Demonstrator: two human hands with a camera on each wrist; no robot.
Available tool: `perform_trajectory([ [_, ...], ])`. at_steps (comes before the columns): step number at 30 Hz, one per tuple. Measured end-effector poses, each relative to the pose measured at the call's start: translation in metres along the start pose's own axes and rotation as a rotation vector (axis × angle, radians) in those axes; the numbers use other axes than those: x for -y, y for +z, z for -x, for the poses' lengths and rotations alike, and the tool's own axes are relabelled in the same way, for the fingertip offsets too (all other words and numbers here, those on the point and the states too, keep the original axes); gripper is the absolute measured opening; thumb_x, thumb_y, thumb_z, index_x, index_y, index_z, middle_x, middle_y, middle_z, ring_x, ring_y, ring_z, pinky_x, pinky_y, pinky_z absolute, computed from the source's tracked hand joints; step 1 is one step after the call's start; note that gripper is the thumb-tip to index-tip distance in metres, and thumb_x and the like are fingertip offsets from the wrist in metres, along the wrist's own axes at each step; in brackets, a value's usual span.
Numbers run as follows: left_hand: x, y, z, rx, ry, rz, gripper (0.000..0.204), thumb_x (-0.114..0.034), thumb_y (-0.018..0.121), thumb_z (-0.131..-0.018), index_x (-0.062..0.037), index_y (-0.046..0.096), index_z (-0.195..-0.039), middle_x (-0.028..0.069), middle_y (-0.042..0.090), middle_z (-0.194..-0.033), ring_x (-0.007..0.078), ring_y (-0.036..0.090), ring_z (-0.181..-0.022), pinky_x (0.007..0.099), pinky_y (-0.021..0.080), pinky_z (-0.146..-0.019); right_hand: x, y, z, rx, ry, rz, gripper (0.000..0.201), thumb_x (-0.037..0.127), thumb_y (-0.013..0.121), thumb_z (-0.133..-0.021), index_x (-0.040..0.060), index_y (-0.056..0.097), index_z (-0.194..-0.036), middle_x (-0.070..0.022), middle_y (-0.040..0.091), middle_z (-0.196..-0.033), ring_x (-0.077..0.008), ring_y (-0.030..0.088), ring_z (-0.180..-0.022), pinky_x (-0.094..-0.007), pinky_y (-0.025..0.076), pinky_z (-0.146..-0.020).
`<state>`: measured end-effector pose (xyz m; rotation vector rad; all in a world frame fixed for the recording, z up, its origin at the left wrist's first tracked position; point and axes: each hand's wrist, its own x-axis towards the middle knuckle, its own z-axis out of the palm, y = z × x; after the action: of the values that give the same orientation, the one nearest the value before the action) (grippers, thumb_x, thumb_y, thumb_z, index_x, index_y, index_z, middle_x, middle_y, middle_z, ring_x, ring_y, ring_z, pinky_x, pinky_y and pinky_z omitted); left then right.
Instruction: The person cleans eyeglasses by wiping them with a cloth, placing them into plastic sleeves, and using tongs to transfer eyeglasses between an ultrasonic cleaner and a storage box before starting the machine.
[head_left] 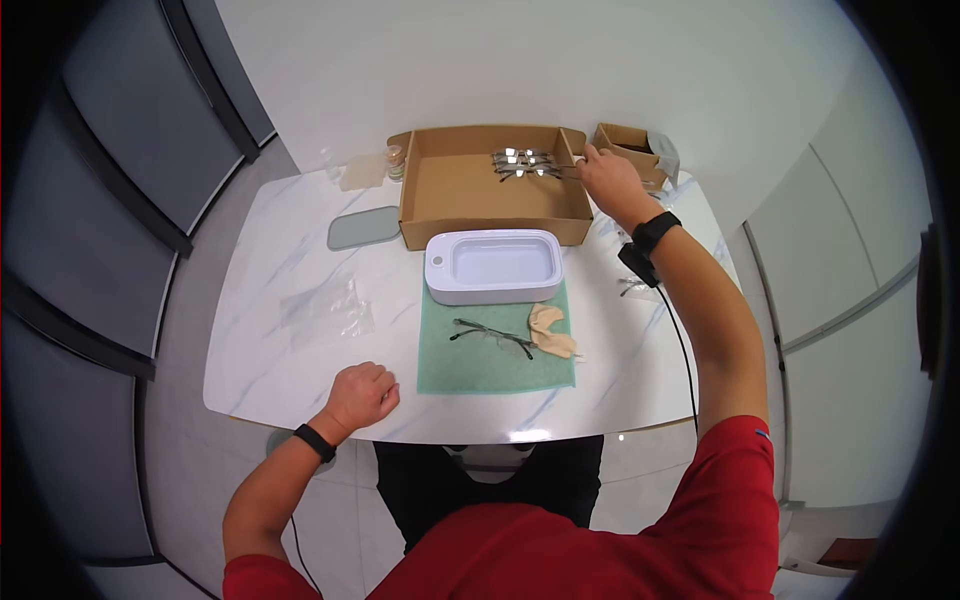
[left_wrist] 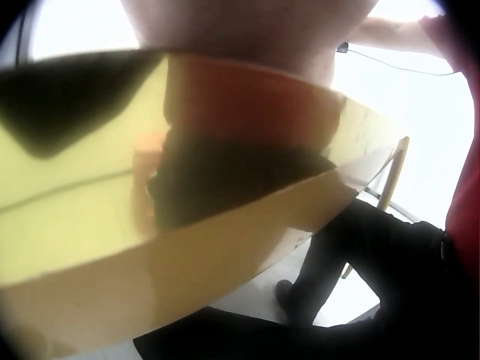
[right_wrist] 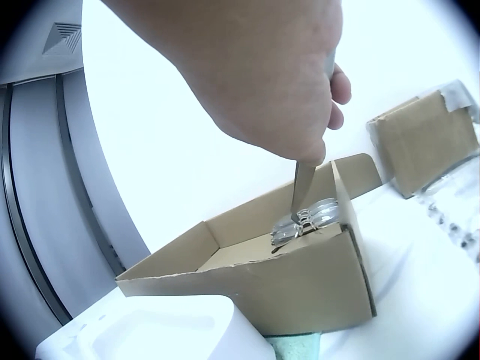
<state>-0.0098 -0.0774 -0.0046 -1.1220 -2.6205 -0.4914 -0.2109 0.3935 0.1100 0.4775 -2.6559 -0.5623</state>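
My right hand [head_left: 612, 182] reaches over the right wall of the cardboard box [head_left: 440, 185], gripping a thin flat metal tool [right_wrist: 303, 184] that looks like tweezers. Its lower end is at several pairs of glasses [head_left: 525, 163] in the box's right part; whether it grips a pair I cannot tell. My left hand [head_left: 362, 397] rests on the table near the front edge, fingers loosely curled, holding nothing. A single pair of glasses [head_left: 495, 333] lies on the green cloth [head_left: 450, 375], beside a beige cloth [head_left: 548, 330]. Behind them stands a white cleaner tub [head_left: 495, 296].
A grey lid [head_left: 363, 229] and clear plastic bags [head_left: 335, 308] lie on the left of the table [head_left: 250, 350]. A small jar [head_left: 396, 163] stands at the box's left. At the back right is a smaller carton [right_wrist: 426, 142]. A black cable runs along my right arm.
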Motion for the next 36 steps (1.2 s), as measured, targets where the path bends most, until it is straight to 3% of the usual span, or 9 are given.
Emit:
perform_trajectory([
  [15, 0.0014, 0.0007, 0.0001, 0.012, 0.006, -0.038, 0.017, -0.013, 0.069, -0.078, -0.0102, 0.055, -0.069, 0.0057, 0.054, -0.067, 0.0244, 0.059, -0.063, 0.0390, 0.049, -0.055, 0.0056, 0.0044, -0.0032, -0.082, 0.000, 0.052, 0.009, 0.011, 0.064, -0.087, 0.0082, 0.070, -0.092, -0.0080, 0.061, -0.102, -0.0245, 0.066, -0.096, -0.0341, 0.060, -0.074],
  [31, -0.0005, -0.0014, -0.0012, 0.021, 0.000, -0.037, 0.015, -0.014, 0.069, -0.078, -0.0104, 0.056, -0.069, 0.0056, 0.055, -0.067, 0.0248, 0.059, -0.064, 0.0395, 0.049, -0.056, 0.0068, 0.0099, -0.0088, -0.042, -0.016, 0.056, 0.011, 0.012, 0.063, -0.088, 0.0090, 0.071, -0.094, -0.0078, 0.061, -0.102, -0.0246, 0.067, -0.096, -0.0355, 0.060, -0.073],
  [36, -0.0002, -0.0010, -0.0012, 0.026, 0.006, -0.041, 0.016, -0.014, 0.069, -0.078, -0.0105, 0.056, -0.069, 0.0056, 0.055, -0.067, 0.0246, 0.059, -0.064, 0.0396, 0.050, -0.056, 0.0002, 0.0017, -0.0061, -0.051, -0.028, 0.025, 0.008, 0.009, 0.063, -0.086, 0.0070, 0.068, -0.091, -0.0100, 0.061, -0.101, -0.0251, 0.070, -0.087, -0.0367, 0.059, -0.070],
])
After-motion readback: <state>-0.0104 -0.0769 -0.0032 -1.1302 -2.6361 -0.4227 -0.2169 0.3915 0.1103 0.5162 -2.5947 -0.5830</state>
